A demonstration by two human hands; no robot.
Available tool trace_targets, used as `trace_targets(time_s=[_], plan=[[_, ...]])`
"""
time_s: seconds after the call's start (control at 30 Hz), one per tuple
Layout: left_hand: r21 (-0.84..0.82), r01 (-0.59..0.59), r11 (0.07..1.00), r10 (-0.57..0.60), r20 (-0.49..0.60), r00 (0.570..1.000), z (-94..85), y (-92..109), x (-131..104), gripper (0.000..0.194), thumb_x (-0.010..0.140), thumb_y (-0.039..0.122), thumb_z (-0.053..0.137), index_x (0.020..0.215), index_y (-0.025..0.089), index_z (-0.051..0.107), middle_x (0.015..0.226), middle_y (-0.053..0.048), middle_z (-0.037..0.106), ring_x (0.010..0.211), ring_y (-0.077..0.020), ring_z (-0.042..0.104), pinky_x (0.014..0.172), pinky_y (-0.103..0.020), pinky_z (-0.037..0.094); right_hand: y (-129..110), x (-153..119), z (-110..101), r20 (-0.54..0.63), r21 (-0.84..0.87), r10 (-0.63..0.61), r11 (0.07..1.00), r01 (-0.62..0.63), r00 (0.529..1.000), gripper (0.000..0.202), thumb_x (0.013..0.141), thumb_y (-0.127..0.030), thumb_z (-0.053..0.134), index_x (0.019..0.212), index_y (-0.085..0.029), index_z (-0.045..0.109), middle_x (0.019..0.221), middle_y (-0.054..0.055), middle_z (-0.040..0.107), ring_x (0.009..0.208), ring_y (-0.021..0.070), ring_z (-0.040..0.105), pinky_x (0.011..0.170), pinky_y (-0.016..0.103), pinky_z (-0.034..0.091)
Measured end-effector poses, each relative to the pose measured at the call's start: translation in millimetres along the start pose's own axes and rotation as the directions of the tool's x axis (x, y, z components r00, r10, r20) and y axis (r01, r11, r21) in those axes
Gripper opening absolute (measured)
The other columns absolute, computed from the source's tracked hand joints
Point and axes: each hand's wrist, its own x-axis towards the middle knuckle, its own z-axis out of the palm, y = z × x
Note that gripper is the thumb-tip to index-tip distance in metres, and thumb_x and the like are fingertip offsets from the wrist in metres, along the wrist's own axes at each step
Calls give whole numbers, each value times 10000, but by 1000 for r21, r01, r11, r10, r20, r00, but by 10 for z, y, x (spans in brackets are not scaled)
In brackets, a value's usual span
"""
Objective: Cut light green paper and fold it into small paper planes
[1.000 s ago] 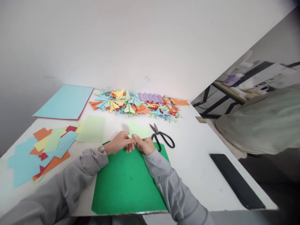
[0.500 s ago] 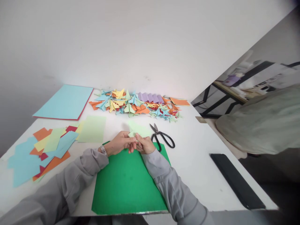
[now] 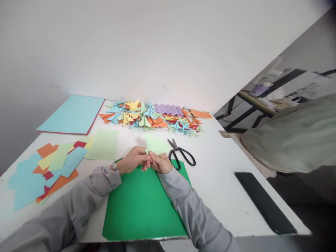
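Between the fingers of both my hands is a small pale green sheet of paper (image 3: 157, 144), partly hidden by my thumbs. My left hand (image 3: 134, 160) pinches its near left side, and my right hand (image 3: 160, 162) grips its near edge with the thumb on top. Both hands are closed and touch each other over the far end of a green board (image 3: 144, 206). Just right of my right hand lie black-handled scissors (image 3: 181, 152), blades pointing away.
A heap of folded paper planes (image 3: 147, 117) lies along the wall. Loose coloured paper pieces (image 3: 60, 161) and a light blue sheet stack (image 3: 73, 113) are on the left. A black flat object (image 3: 264, 203) lies near the right edge. A person's clothing (image 3: 291, 136) shows beyond the table.
The pale green paper has turned slightly in my fingers, and my right thumb has shifted a little to the left. Everything else stays in place.
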Motion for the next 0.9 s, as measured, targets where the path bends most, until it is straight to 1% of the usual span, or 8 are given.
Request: trace_targets(time_s=[0.13, 0.23, 0.43, 0.5, 0.63, 0.73, 0.83, 0.9], plan=[[-18, 10, 1000, -10, 19, 1000, 0, 13, 0, 219, 636, 287, 648, 615, 71, 616, 477, -21, 579, 343, -79, 489, 354, -194, 393, 0, 4, -3, -30, 45, 16, 999, -14, 999, 564, 568, -579, 643, 273, -178, 376, 206, -56, 291, 204, 35, 205, 283, 201, 75], [-42, 13, 999, -13, 14, 1000, -12, 6, 7, 237, 655, 296, 638, 590, 70, 608, 468, -26, 576, 336, -85, 489, 353, -202, 390, -11, 3, -2, -45, 85, 12, 996, -8, 999, 581, 596, -594, 611, 261, -181, 378, 192, -55, 267, 197, 36, 198, 283, 201, 82], [10, 39, 999, -39, 10, 999, -32, -28, 16, 260, 668, 316, 632, 601, 66, 600, 478, -41, 588, 353, -105, 516, 361, -212, 408, -19, -3, -10, -38, 47, 11, 999, -9, 999, 596, 606, -590, 606, 242, -180, 372, 193, -56, 247, 203, 34, 205, 291, 205, 82], [44, 20, 999, -19, -21, 1000, -44, -39, 23, 298, 677, 356, 624, 607, 68, 594, 486, -47, 594, 372, -111, 531, 366, -211, 412, -16, -7, -14, -23, 54, 0, 999, 1, 1000, 590, 602, -570, 621, 237, -183, 364, 193, -58, 247, 204, 35, 208, 292, 208, 85], [63, -79, 995, 87, -137, 987, -80, -55, 47, 302, 642, 374, 667, 628, 84, 582, 505, -27, 601, 397, -107, 539, 385, -209, 415, -5, -11, -26, -2, 61, -32, 998, 32, 999, 595, 624, -548, 611, 237, -187, 340, 190, -61, 239, 198, 33, 198, 290, 210, 85], [97, -137, 986, 154, -191, 970, -89, -55, 60, 291, 635, 371, 677, 615, 94, 591, 483, -7, 580, 422, -99, 535, 417, -210, 415, 12, -11, -25, -10, 4, -61, 998, 61, 998, 566, 638, -570, 586, 277, -181, 387, 205, -57, 277, 200, 39, 222, 282, 211, 121], [116, -167, 979, 192, -251, 949, -74, -40, 67, 290, 622, 362, 686, 547, 98, 590, 475, 3, 560, 453, -90, 526, 467, -215, 419, 29, -9, -7, -108, -147, -83, 987, 67, 991, 469, 587, -545, 647, 375, -168, 467, 247, -66, 334, 224, 42, 258, 280, 206, 141], [71, -163, 984, 176, -258, 950, -61, -25, 70, 282, 600, 347, 701, 527, 99, 588, 483, 8, 553, 469, -93, 526, 490, -228, 423, 36, -8, 7, -154, -227, -86, 973, 49, 984, 444, 589, -545, 647, 425, -166, 486, 272, -72, 354, 236, 42, 274, 278, 201, 143]])
